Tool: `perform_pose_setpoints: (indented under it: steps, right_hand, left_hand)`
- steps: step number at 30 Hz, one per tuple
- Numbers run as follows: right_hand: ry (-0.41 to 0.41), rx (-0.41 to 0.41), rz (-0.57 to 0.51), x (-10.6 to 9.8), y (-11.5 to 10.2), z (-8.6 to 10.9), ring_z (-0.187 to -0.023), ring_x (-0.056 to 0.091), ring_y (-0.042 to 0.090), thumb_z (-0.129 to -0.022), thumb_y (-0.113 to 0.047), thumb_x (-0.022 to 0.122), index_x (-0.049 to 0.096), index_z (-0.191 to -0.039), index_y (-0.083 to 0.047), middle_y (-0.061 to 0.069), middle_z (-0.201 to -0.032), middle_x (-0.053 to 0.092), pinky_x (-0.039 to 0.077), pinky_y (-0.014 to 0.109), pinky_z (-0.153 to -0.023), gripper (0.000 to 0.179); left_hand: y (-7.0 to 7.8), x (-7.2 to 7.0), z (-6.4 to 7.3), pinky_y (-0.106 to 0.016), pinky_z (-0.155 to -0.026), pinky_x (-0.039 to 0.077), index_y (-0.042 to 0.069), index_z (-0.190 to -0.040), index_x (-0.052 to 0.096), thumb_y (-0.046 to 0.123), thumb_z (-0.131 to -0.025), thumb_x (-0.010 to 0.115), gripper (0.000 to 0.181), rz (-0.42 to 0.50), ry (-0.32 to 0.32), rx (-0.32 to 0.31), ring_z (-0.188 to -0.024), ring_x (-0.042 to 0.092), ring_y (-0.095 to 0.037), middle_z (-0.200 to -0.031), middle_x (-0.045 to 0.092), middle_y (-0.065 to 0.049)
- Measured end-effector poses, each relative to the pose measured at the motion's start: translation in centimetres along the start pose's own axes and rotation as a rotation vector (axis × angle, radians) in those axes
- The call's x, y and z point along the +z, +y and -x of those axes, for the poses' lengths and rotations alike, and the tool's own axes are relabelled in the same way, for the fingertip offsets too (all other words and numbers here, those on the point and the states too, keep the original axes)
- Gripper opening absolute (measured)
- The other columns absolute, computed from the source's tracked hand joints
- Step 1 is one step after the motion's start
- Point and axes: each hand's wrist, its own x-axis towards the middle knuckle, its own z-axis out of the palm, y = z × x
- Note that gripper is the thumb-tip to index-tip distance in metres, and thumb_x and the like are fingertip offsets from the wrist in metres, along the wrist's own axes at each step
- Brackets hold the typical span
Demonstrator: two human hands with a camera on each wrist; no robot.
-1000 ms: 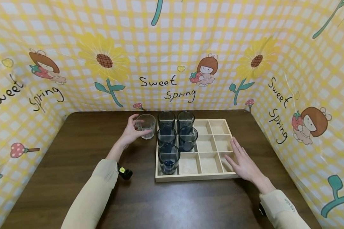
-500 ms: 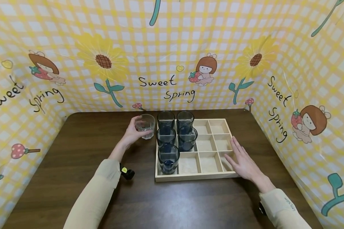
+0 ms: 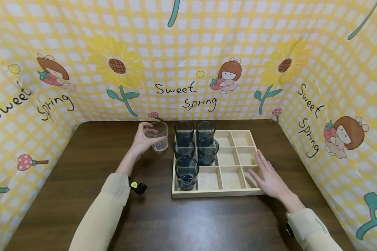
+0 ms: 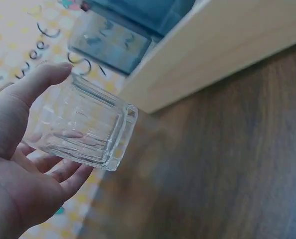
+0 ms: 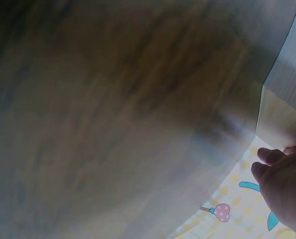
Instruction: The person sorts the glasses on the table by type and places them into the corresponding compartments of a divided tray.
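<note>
My left hand (image 3: 142,140) grips a clear drinking glass (image 3: 161,145) between thumb and fingers, left of the wooden tray's back corner. In the left wrist view the glass (image 4: 90,122) has its thick base toward the dark tabletop, with the thumb and fingers on opposite sides. The divided wooden tray (image 3: 220,192) holds several dark blue-grey glasses (image 3: 187,174), filling its left column and two cells of the second column. My right hand (image 3: 271,181) rests with extended fingers along the tray's right edge; in the right wrist view its fingertips (image 5: 268,156) touch the tray wall (image 5: 282,117).
A dark brown wooden table (image 3: 163,223) lies under everything. Yellow checked cloth (image 3: 176,52) with printed flowers and figures surrounds its back and sides. Bare tray cells (image 3: 232,177) lie to the right of the dark glasses.
Over the last half second, the left hand and clear glass have shifted slightly left and away from the tray, widening the gap. The right hand has kept its place on the tray's edge.
</note>
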Motion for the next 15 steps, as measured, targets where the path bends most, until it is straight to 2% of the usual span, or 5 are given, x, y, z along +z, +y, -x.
perform_pose_setpoints:
  steps: [4,7,10,15]
  right_hand:
    - [0.013,-0.013,0.013,0.1,0.2,0.0,-0.152,0.015,0.033,-0.1,-0.052,0.043,0.008,-0.157,-0.009,0.002,-0.166,-0.002,0.018,0.058,-0.119,0.08]
    - [0.02,-0.016,0.022,0.2,0.2,0.0,-0.152,0.016,0.033,-0.1,-0.052,0.043,0.008,-0.157,-0.008,0.003,-0.166,-0.002,0.018,0.059,-0.119,0.079]
    - [0.02,-0.012,0.022,0.1,0.2,0.1,-0.152,0.016,0.032,-0.1,-0.052,0.043,0.008,-0.157,-0.009,0.003,-0.167,-0.002,0.018,0.058,-0.119,0.079]
    - [0.021,-0.013,0.018,0.1,0.2,0.0,-0.152,0.016,0.032,-0.1,-0.052,0.043,0.009,-0.157,-0.009,0.003,-0.167,-0.001,0.017,0.058,-0.119,0.079]
  left_hand:
    - [1.9,-0.1,0.3,-0.037,-0.09,0.047,0.02,-0.136,0.028,0.045,-0.072,0.084,0.089,0.024,0.01,-0.011,-0.114,0.056,-0.026,-0.125,0.056,-0.012]
    - [3.4,0.1,0.4,-0.037,-0.087,0.048,0.025,-0.134,0.031,0.046,-0.071,0.085,0.086,0.043,0.008,0.008,-0.111,0.057,-0.024,-0.123,0.056,-0.01]
    - [4.8,0.4,0.6,-0.036,-0.083,0.049,0.028,-0.129,0.033,0.044,-0.07,0.086,0.081,0.055,0.016,0.058,-0.106,0.058,-0.022,-0.119,0.057,-0.009]
    - [6.7,1.1,0.8,-0.036,-0.082,0.045,0.02,-0.13,0.033,0.042,-0.069,0.087,0.085,0.078,0.067,0.153,-0.1,0.055,-0.022,-0.114,0.055,-0.012]
